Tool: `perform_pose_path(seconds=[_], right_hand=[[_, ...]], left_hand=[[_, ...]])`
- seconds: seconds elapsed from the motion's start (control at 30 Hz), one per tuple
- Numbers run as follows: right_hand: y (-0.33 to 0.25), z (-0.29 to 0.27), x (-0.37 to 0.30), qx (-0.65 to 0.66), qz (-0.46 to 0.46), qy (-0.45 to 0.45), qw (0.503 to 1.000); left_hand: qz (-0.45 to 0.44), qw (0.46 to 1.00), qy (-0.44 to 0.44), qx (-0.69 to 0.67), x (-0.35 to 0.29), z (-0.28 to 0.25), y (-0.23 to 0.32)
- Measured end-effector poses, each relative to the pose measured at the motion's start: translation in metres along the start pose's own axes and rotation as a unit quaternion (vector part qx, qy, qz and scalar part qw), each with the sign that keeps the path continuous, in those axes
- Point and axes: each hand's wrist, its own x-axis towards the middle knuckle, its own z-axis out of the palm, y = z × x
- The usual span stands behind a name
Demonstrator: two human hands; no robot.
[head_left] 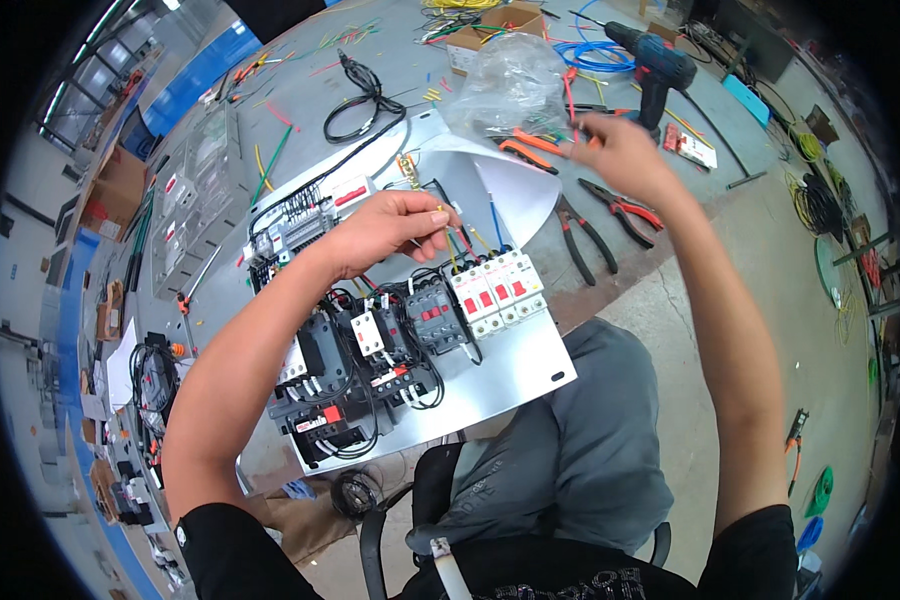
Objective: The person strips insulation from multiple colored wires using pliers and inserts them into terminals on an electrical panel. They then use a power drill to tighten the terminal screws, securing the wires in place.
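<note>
My left hand (407,228) hovers over the wired metal panel (515,372), thumb and fingertips pinched on a thin wire (451,245) near the circuit breakers. These white circuit breakers (497,292) with red switches stand in a row at the panel's right, with coloured wires rising behind them. Left of them sit black contactors (433,318) with black leads. My right hand (625,158) is further right with bent, motion-blurred fingers, beside an orange-handled tool (532,146) on the table. Whether it grips the tool is unclear.
Black-handled pliers (587,245) and red-handled pliers (625,212) lie right of the panel. Beyond are a cordless drill (654,68), a clear plastic bag (510,88) and a cardboard box (492,32). A black cable coil (360,105) and clear-covered boxes (195,190) lie left.
</note>
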Motion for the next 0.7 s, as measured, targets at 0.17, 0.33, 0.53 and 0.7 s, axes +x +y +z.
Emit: perform_pose_path(seconds=[0.17,0.33,0.53,0.7], right_hand=[[0.018,0.036,-0.012,-0.188,0.058,-0.029,0.98],[0.023,0.037,-0.012,-0.063,-0.07,0.13,0.987],[0.016,0.008,-0.134,0.142,-0.093,0.142,0.975],[0.001,0.018,-0.257,0.163,-0.07,0.009,0.984]], left_hand=[[0.026,0.997,0.058,0.039,-0.012,0.003,0.026],[0.126,0.973,0.161,0.107,-0.057,-0.008,0.07],[0.308,0.877,0.327,0.167,-0.178,0.048,0.116],[0.355,0.879,0.258,0.185,-0.26,0.161,0.017]])
